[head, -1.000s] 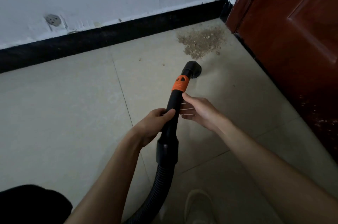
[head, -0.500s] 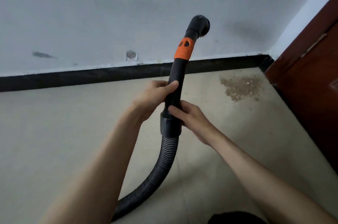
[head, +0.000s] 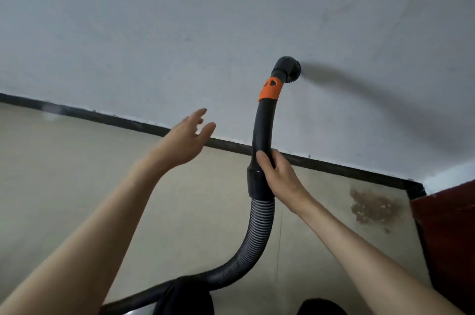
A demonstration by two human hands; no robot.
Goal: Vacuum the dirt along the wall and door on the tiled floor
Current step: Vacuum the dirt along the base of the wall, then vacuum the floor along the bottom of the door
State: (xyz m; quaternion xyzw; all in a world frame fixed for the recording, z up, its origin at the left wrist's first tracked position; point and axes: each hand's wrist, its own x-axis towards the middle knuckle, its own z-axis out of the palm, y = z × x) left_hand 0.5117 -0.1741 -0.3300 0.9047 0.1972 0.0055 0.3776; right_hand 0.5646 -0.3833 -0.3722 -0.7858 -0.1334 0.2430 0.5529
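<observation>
Head view: right hand [head: 279, 175] gripping vacuum wand [head: 262, 132], nozzle [head: 289, 69] raised at wall [head: 180, 18]. Left hand [head: 183, 141] hanging free, fingers spread. Dirt [head: 371, 208] lying in floor corner beside door [head: 447, 232]. Advice: lowering nozzle flat, sweeping slowly along skirting.

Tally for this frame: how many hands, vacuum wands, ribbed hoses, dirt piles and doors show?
Hands: 2, left hand and right hand
Vacuum wand: 1
Ribbed hose: 1
Dirt pile: 1
Door: 1
Total: 6
</observation>
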